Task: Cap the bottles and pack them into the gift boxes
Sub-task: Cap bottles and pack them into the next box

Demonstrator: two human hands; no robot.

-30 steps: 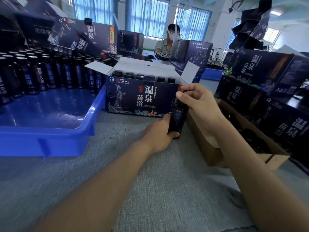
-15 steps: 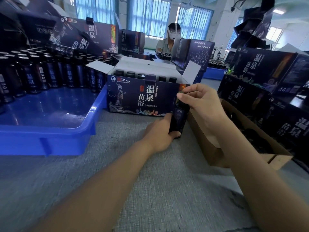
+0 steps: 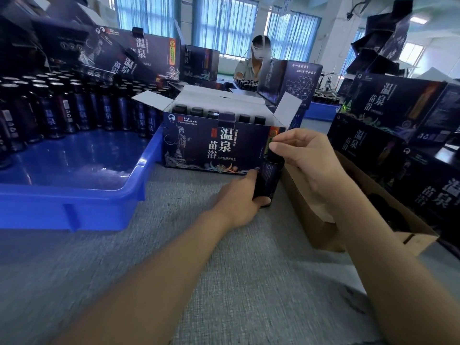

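A small dark bottle (image 3: pixel 268 178) stands upright on the grey table, just in front of the open dark gift box (image 3: pixel 214 148). My left hand (image 3: pixel 239 197) grips the bottle's lower body. My right hand (image 3: pixel 301 155) pinches the black cap on the bottle's top with thumb and fingers. The gift box holds a row of capped bottles (image 3: pixel 219 113) under its raised white flaps.
A blue tray (image 3: pixel 74 192) at the left holds several dark bottles (image 3: pixel 62 113) along its back. A brown cardboard box (image 3: pixel 323 220) with dark caps lies at the right. Stacked gift boxes (image 3: pixel 398 113) stand right and behind. A person (image 3: pixel 254 61) sits across the table.
Both hands stay on the bottle; my right hand's fingers have shifted slightly around the cap. The bottle has not moved from its spot.
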